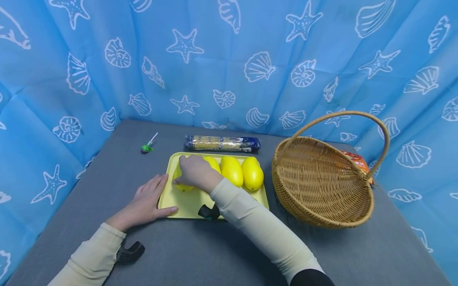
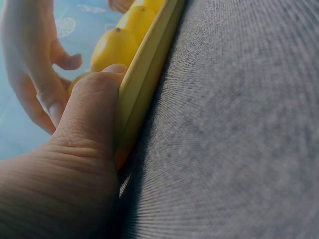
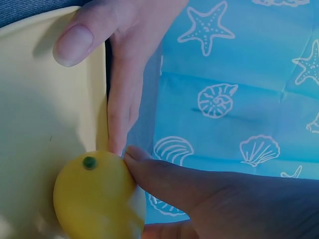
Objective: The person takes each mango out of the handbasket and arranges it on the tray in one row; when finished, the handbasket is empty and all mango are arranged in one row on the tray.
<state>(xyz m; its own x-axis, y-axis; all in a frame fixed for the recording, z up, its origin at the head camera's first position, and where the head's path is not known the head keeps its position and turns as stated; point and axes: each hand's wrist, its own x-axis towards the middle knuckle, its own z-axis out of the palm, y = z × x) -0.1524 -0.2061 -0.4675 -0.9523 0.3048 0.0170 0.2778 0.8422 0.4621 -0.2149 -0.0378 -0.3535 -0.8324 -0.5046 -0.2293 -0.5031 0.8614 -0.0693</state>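
A pale yellow tray (image 1: 193, 208) holds several yellow lemons (image 1: 231, 171) in a row along its far side. My right hand (image 1: 198, 171) reaches over the leftmost lemon (image 1: 184, 187) and grips it from above; in the head view the hand covers much of it. The right wrist view shows that lemon (image 3: 97, 194) with its green stem nub up, the thumb at its side. My left hand (image 1: 148, 198) rests at the tray's left end, fingers extended along the edge and thumb over the near corner. In the left wrist view the left thumb (image 2: 92, 104) lies against the tray's rim (image 2: 144, 74).
Behind the tray lies a long packet (image 1: 222, 143) in clear and blue wrapping. A green-wrapped lollipop (image 1: 146, 148) is at the back left. A wicker basket (image 1: 322, 182) with a tall handle stands at the right, a red packet (image 1: 358, 161) behind it. A blue shell-patterned curtain (image 1: 222, 79) borders the table.
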